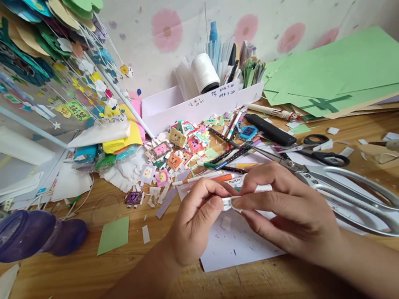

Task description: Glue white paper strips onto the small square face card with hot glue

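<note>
A small piece of folded white paper [227,204] is pinched between my two hands above the middle of the table. My left hand [193,221] closes thumb and forefinger on its left end. On its right end, the fingers of my right hand [290,211] press together, hiding part of it. Below both hands lies a white paper sheet [235,248] with small marks. Close to my right hand, large metal scissors [347,186] rest on papers, their blades pointing to the back left. Behind my hands are several markers [212,180].
Small colourful paper pieces [174,160] are heaped at the middle back, before a white paper box [203,105] of tools. Green card sheets [342,64] lie back right. A purple jar [32,233] and green paper square [113,235] are left, under hanging paper ornaments [88,76].
</note>
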Available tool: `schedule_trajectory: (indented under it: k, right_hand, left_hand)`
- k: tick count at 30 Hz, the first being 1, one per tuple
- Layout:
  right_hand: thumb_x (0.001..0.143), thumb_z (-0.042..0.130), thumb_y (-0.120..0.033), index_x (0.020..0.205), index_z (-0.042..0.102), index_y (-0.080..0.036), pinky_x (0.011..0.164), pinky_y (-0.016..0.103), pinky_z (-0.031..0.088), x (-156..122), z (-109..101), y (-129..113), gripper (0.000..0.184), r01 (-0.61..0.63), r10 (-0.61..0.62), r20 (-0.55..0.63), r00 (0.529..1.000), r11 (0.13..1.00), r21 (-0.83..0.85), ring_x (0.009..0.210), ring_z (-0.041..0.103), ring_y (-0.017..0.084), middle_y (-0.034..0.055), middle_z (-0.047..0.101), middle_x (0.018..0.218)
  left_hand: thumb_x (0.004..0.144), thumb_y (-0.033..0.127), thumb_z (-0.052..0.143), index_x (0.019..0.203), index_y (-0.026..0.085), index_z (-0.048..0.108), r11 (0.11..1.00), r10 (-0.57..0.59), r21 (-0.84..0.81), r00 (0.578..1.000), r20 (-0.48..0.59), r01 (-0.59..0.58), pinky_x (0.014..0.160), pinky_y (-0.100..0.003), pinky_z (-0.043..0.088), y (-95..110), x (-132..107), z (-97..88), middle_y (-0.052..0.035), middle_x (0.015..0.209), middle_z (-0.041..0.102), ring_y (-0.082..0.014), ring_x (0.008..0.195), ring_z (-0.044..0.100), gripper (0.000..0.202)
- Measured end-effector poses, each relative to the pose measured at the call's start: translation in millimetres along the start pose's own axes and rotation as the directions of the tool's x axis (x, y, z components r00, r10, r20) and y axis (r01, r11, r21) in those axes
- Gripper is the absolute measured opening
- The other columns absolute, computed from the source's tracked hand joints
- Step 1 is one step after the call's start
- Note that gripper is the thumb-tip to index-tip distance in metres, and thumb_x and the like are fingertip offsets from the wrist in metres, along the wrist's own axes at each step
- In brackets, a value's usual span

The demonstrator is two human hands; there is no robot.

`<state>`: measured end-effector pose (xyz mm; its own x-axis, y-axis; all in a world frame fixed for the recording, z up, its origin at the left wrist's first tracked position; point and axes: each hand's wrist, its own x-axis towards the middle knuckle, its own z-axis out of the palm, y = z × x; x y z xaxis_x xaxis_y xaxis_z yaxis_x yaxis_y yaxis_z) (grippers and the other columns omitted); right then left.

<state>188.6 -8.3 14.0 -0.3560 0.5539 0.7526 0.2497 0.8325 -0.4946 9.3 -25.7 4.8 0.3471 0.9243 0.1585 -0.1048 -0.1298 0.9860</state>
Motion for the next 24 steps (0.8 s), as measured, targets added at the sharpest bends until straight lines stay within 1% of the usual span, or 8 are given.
schedule_trajectory:
  k: [4, 8, 12, 16, 20, 22, 24]
  right_hand:
    - [0.077, 0.060, -0.004, 0.090, 0.065, -0.022, 0.068, 0.035, 0.051, -1.2, -0.2, 0.6, 0.023, -0.006, 0.006, 0.044, 0.999, 1.000, 0.007, 0.079, 0.056, 0.018, 0.0058, 0.056, 0.087]
    - [0.076, 0.060, -0.003, 0.089, 0.066, -0.019, 0.070, 0.034, 0.050, 0.3, -0.7, 0.1, 0.021, -0.019, 0.016, 0.064, 0.998, 0.999, 0.042, 0.081, 0.056, 0.018, 0.0066, 0.056, 0.088]
    - [0.078, 0.060, -0.004, 0.089, 0.066, -0.019, 0.072, 0.032, 0.051, 1.3, 0.0, 0.8, 0.020, -0.066, 0.060, 0.067, 0.996, 0.994, 0.088, 0.085, 0.058, 0.017, 0.0062, 0.056, 0.091]
    - [0.079, 0.060, -0.005, 0.090, 0.066, -0.021, 0.074, 0.032, 0.051, 0.2, 1.2, 2.2, 0.020, -0.096, 0.091, 0.076, 0.993, 0.993, 0.073, 0.088, 0.059, 0.018, 0.0065, 0.058, 0.094]
    - [0.079, 0.061, -0.008, 0.085, 0.066, -0.022, 0.074, 0.033, 0.051, -0.7, 2.3, 2.9, 0.016, -0.162, 0.153, 0.091, 0.984, 0.983, 0.089, 0.087, 0.059, 0.019, 0.0059, 0.059, 0.092]
    - [0.080, 0.061, -0.009, 0.084, 0.067, -0.023, 0.072, 0.030, 0.050, -0.7, 2.9, 3.4, 0.015, -0.213, 0.203, 0.087, 0.975, 0.968, 0.132, 0.085, 0.060, 0.018, 0.0052, 0.059, 0.090]
    - [0.081, 0.061, -0.010, 0.083, 0.068, -0.023, 0.070, 0.027, 0.050, -0.7, 3.5, 4.4, 0.014, -0.267, 0.257, 0.076, 0.963, 0.946, 0.182, 0.083, 0.059, 0.016, 0.0041, 0.059, 0.087]
  left_hand:
    - [0.095, 0.038, 0.040, 0.095, 0.020, 0.053, 0.997, 0.011, 0.073, 1.000, -0.026, -0.009, 0.090, -0.033, 0.037, 1.1, -1.4, 0.1, -0.0060, 0.103, 0.058, -0.0194, 0.101, 0.050, 0.022]
    - [0.096, 0.037, 0.039, 0.095, 0.021, 0.052, 0.990, -0.004, 0.143, 1.000, -0.019, 0.007, 0.089, -0.031, 0.037, 4.6, -1.6, 0.1, -0.0040, 0.099, 0.058, -0.0171, 0.097, 0.051, 0.021]
    - [0.097, 0.035, 0.037, 0.095, 0.021, 0.051, 0.979, 0.004, 0.205, 1.000, -0.024, 0.001, 0.089, -0.029, 0.036, 8.4, -0.6, 0.2, -0.0030, 0.101, 0.058, -0.0157, 0.098, 0.051, 0.020]
    - [0.097, 0.032, 0.037, 0.095, 0.021, 0.051, 0.966, 0.001, 0.258, 1.000, -0.011, 0.002, 0.089, -0.028, 0.037, 9.9, 0.9, 0.3, -0.0020, 0.100, 0.058, -0.0144, 0.095, 0.051, 0.018]
    - [0.097, 0.032, 0.036, 0.096, 0.021, 0.051, 0.953, -0.008, 0.303, 1.000, -0.005, 0.010, 0.088, -0.028, 0.037, 9.3, 1.2, -0.3, -0.0025, 0.100, 0.057, -0.0153, 0.097, 0.051, 0.019]
    - [0.097, 0.036, 0.035, 0.097, 0.021, 0.051, 0.951, -0.029, 0.307, 1.000, -0.001, 0.028, 0.084, -0.029, 0.038, 8.5, 0.5, -1.2, -0.0027, 0.098, 0.056, -0.0159, 0.093, 0.051, 0.022]
    - [0.095, 0.041, 0.037, 0.100, 0.021, 0.049, 0.955, -0.059, 0.294, 0.998, 0.025, 0.049, 0.080, -0.029, 0.039, 7.7, -0.5, -2.2, -0.0025, 0.095, 0.054, -0.0164, 0.089, 0.050, 0.024]
